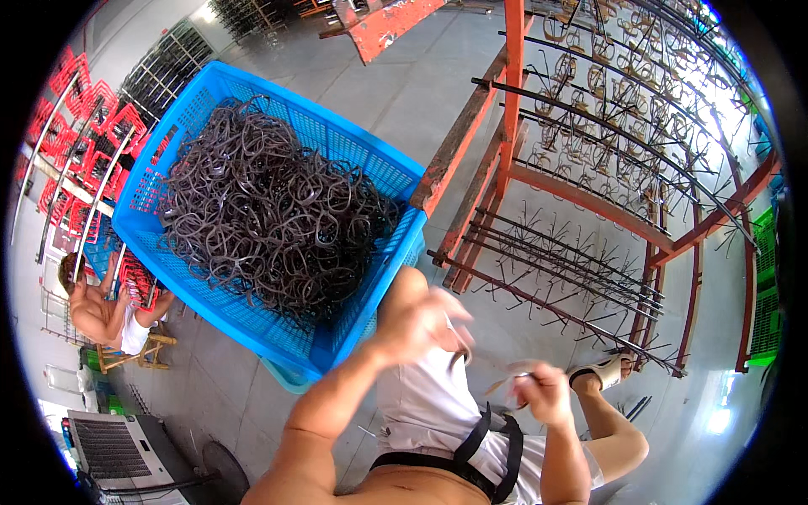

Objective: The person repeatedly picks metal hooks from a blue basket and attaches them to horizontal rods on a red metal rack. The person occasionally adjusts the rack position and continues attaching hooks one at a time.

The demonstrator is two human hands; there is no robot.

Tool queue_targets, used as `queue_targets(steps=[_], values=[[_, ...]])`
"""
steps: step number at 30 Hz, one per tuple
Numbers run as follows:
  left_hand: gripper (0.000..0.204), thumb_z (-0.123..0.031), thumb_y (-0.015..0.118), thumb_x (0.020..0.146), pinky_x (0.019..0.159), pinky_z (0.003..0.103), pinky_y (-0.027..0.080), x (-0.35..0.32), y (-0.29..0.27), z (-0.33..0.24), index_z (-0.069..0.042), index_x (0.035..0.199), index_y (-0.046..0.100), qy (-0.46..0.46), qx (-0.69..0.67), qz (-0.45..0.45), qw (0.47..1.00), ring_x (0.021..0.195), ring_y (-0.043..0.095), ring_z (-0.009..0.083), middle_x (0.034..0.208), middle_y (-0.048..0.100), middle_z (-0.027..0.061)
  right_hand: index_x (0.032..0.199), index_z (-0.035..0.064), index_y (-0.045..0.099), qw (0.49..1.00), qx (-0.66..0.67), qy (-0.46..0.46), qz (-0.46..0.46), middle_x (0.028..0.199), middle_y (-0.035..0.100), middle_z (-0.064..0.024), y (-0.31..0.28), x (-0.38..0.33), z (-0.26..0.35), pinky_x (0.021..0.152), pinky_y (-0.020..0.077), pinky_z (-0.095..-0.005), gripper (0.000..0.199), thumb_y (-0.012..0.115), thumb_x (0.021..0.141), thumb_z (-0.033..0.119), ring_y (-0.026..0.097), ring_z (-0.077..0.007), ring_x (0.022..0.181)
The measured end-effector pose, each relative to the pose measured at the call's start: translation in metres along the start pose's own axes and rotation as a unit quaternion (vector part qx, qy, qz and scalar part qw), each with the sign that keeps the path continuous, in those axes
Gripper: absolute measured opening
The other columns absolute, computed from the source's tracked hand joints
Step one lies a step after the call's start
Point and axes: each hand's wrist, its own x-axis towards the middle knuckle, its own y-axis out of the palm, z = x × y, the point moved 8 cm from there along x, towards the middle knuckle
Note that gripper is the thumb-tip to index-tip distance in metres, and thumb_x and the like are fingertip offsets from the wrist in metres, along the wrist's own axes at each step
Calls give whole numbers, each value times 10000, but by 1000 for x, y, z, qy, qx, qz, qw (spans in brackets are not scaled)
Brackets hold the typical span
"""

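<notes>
Head view: right hand [545, 396] pinching a thin piece [498, 386]; left hand [425, 326] blurred (its grip, cannot tell). Light pressure probably best, lest it bend.

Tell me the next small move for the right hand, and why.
Probably lift the right hand toward the red rack: the hand appears to pinch a thin piece, though blur hides its full shape, and brown looped pieces hang in rows on the rack.
</notes>
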Motion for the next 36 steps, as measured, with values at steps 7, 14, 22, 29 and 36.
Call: queue_targets(steps=[7, 14, 22, 29, 36], values=[[684, -392, 702, 716, 962, 529, 331, -121, -152, 175, -85, 1257, 416, -516, 463, -49, 719, 1187, 369, 390, 1315, 354, 173, 1003, 35, 538, 885, 263, -153, -353, 527, 415, 32, -142, -53, -20, 345, 178, -189, 156, 487, 926, 161, 290, -30, 385], [340, -201, 606, 736, 798, 480, 388, -142, -124, 181, -78, 1045, 532, -355, 535, -102, 760, 966, 502, 330, 1024, 528, 137, 1004, 50, 553, 957, 124, -55, -258, 580, 447, 25, -86, -8, -18, 359, 295, -191, 178, 503, 916, 196, 373, -46, 421], [92, -64, 589, 724, 659, 424, 433, -90, -200, 116, -55, 744, 500, -70, 487, -352, 796, 748, 534, 334, 764, 531, 121, 954, 11, 566, 978, 154, -48, -136, 647, 556, -23, -20, 22, -1, 382, 305, -176, 174, 533, 909, 177, 391, -30, 427], [911, -544, 673, 684, 978, 474, 344, 24, -289, 209, -110, 1377, 270, -397, 309, -180, 845, 1207, 389, 398, 1314, 391, 245, 945, 15, 563, 967, 164, -46, -189, 587, 512, -4, -33, 8, 8, 358, 258, -180, 179, 509, 912, 183, 348, -30, 398], [820, -494, 667, 690, 1072, 521, 198, 42, -269, 215, -66, 1334, 394, -518, 296, -228, 769, 1290, 341, 308, 1406, 327, 187, 940, 40, 550, 812, 254, -131, -508, 628, 462, 24, -161, -118, 23, 374, 289, -179, 179, 449, 934, 187, 384, -41, 466]])
